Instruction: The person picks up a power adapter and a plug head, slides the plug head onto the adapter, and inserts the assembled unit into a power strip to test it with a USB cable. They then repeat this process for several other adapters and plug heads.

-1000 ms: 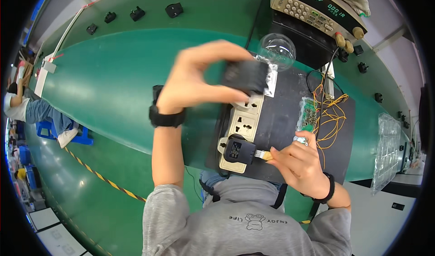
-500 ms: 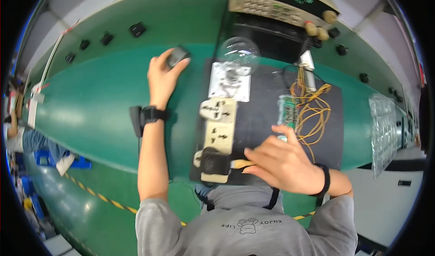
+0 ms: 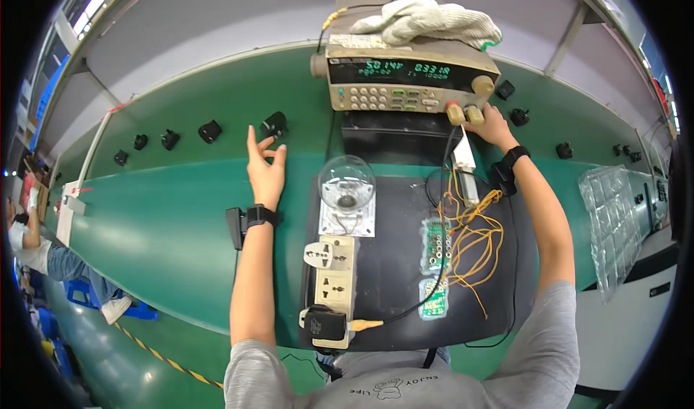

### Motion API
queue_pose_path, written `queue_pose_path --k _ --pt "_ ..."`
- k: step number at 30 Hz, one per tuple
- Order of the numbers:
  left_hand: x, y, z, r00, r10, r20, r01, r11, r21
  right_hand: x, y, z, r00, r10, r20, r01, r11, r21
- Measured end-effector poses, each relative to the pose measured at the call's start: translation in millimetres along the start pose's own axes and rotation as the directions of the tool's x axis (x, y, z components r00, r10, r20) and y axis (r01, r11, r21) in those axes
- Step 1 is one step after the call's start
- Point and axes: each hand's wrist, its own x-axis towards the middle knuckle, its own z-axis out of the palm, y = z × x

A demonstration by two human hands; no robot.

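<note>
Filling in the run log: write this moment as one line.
Left hand: open, near black adapter | Right hand: at terminal knobs of bench instrument | Power strip: plugged-in adapter with yellow connector

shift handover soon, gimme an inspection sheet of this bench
surface: green bench, dark mat on it
work items: black adapter in power strip; bench instrument lit
clutter: white glove atop instrument; loose black adapters behind
hands: left hand open near a loose adapter; right hand at instrument terminals, grip unclear
cables: yellow wires tangled; black cable crosses a circuit board
surroundings: another person, far left
</note>
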Motion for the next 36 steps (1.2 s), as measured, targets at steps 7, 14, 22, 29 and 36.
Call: queue_pose_path --k 7,14,22,29,36 --pt "3.4 -5.1 1.4 1.000 -0.017 -0.011 0.017 1.000 0.003 -10.0 2.8 -14.3 0.994 -0.028 -0.108 0.071 0.908 0.412" --pt "3.2 -11.8 2.4 0.998 0.007 -0.054 -0.008 1.000 -0.020 -126.8 -36.7 -103.8 0.918 -0.139 0.370 -0.334 0.229 0.914" --pt "-26.2 -5.6 -13.6 0.999 -0.024 0.032 0.028 0.992 -0.124 -201.8 -124.5 -129.8 0.742 -0.526 0.416 -0.495 -0.011 0.869" --pt "-58.5 -2.8 -39.7 0.997 0.040 0.059 -0.029 0.985 -0.168 -227.5 -204.3 -106.5 0.675 -0.724 0.144 0.420 0.537 0.731" --pt "-60.1 7.8 -38.6 0.993 0.084 0.086 -0.079 0.995 -0.060 -233.5 -251.7 -67.0 0.561 -0.792 -0.240 0.814 0.476 0.332"
